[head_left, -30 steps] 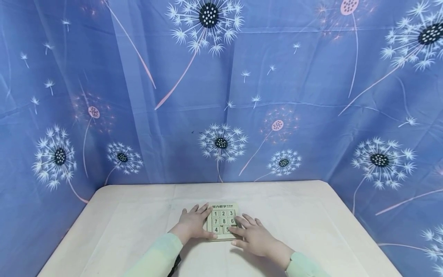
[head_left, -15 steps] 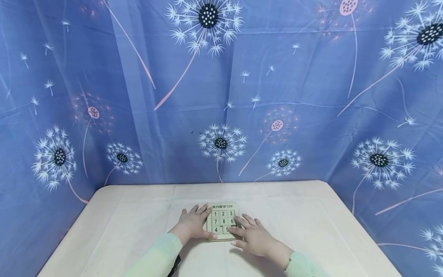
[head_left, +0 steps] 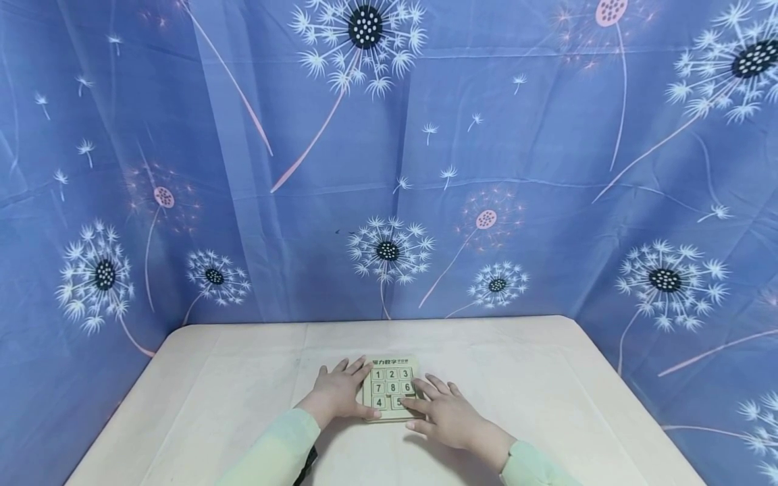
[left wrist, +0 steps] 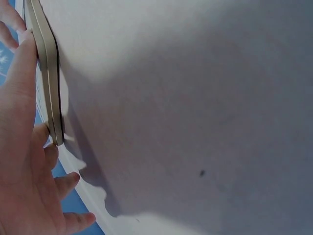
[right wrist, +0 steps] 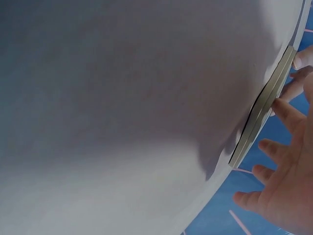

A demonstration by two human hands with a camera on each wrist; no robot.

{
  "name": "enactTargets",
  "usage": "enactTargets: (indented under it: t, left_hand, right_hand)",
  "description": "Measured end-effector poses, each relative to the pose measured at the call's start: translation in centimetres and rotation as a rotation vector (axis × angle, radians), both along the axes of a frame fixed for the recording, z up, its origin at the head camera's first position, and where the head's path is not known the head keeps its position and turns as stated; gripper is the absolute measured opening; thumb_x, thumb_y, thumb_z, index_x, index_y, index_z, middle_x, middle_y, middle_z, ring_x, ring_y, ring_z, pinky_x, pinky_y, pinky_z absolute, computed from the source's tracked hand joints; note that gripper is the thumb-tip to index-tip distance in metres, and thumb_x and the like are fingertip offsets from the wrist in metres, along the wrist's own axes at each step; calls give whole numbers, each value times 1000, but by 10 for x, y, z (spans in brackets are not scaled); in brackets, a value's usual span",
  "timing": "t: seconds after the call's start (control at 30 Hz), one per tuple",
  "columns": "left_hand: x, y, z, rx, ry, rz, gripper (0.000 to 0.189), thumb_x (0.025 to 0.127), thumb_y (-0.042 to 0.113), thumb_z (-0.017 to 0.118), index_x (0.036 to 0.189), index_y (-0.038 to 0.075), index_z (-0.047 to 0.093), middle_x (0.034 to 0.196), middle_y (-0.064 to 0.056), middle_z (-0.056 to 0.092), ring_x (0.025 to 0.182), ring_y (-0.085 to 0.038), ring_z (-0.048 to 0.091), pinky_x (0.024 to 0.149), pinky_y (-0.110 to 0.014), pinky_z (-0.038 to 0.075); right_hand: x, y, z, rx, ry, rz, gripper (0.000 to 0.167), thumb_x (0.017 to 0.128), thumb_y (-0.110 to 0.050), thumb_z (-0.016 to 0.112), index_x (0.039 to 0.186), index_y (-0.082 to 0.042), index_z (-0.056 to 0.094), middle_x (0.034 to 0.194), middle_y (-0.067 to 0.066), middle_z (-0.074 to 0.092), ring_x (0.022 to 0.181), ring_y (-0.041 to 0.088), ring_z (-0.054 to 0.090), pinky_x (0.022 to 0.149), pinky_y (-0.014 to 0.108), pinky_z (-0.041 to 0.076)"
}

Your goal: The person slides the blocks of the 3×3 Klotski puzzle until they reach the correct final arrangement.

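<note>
Currently your pale-green, flat rect. number-tile board (head_left: 395, 416) lies nr. middle on the off-white, round-cornered table (head_left: 243, 378). Your L hand (head_left: 340, 393) is spread wide along its left edge, thumb on the near-left corner. Your R hand (head_left: 448, 418), fingers loosely extended, has a fingertip on the pale-green sq. "5" tile (head_left: 396, 403), near row, right side.

"What's on the table (head_left: 516, 364)?"
"A number puzzle (head_left: 389, 416), with the left hand (head_left: 337, 393) at its left edge and the right hand (head_left: 452, 420) at its right."
"How do its tiles (head_left: 392, 388) run?"
"One, two, three at the far side; seven, eight, six between; four left of five nearest."
"Behind the table?"
"A curtain (head_left: 304, 256)."
</note>
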State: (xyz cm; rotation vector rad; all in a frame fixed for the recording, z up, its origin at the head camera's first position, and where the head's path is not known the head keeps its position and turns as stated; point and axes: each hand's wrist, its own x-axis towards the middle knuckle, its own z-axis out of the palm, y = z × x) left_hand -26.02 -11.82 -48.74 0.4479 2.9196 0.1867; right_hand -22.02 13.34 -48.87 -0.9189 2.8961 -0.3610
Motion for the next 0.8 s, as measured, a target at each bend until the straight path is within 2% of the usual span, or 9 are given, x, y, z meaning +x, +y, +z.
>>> enactTargets:
  t: [0.2,0.57,0.8]
  left_hand:
    - [-1,0,-1,-8,4,-2,102,76,75,74,157,22,43,167,0,39,152,-35,40,120,-67,35]
    - [1,0,2,-1,-1,-5,101,76,74,74,157,21,43,167,0,39,152,-36,40,120,-68,35]
    - [-1,-1,0,-2,-2,-8,102,76,75,74,157,22,43,167,0,39,152,-36,40,120,-68,35]
  right_hand:
    - [0,0,-1,-3,-3,-1,54,99,-56,55,141,-24,63,161,16,44,149,48,37,113,78,34]
    - [-1,0,-2,1,14,3,53,99,-56,56,141,-24,63,161,16,45,149,48,38,112,77,35]
    - [0,-1,0,-5,13,6,53,99,-55,57,141,-23,63,160,17,45,148,49,38,112,78,35]
